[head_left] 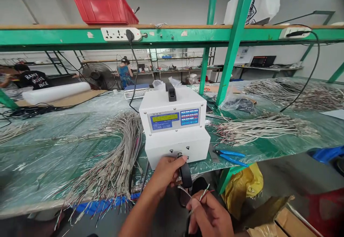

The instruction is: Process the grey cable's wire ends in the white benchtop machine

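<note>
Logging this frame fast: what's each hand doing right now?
Left hand: closed around the black lever at the front of the white machine.
Right hand: closed, pinching a thin multi-wire cable with bared ends.

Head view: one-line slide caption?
Left hand on the black lever of a white benchtop machine; right hand pinching thin stripped wires, grey cable bundle alongside.

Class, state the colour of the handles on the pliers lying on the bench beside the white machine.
Blue; the blue-handled pliers show best in the head view.
</note>
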Demonstrator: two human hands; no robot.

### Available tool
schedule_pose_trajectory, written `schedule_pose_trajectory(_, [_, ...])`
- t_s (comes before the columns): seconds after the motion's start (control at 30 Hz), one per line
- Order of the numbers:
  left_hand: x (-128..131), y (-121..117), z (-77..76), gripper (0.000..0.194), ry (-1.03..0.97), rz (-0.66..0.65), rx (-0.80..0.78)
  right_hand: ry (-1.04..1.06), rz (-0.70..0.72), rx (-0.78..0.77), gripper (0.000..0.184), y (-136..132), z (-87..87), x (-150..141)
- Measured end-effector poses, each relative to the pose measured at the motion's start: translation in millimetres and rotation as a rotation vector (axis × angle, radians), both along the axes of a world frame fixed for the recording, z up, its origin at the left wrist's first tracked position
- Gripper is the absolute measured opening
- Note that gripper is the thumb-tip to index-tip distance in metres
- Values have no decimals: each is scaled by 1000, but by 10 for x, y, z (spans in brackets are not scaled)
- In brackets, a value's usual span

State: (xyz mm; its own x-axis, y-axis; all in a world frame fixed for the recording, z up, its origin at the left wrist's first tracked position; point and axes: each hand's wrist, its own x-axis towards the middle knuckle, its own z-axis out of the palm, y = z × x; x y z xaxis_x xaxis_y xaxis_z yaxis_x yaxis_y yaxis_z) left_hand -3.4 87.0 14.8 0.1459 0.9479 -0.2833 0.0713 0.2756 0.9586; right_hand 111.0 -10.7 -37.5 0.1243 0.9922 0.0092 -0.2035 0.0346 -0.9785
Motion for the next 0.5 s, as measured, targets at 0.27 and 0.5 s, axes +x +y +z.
schedule_pose_trajectory(0.27, [5,14,-76,45,-111,0,-24,-53,14,4,49,98,-9,-68])
schedule_pose_trajectory(0.5, [31,29,-107,46,-131,35,-20,-76,-71,-26,52,161,2,-80])
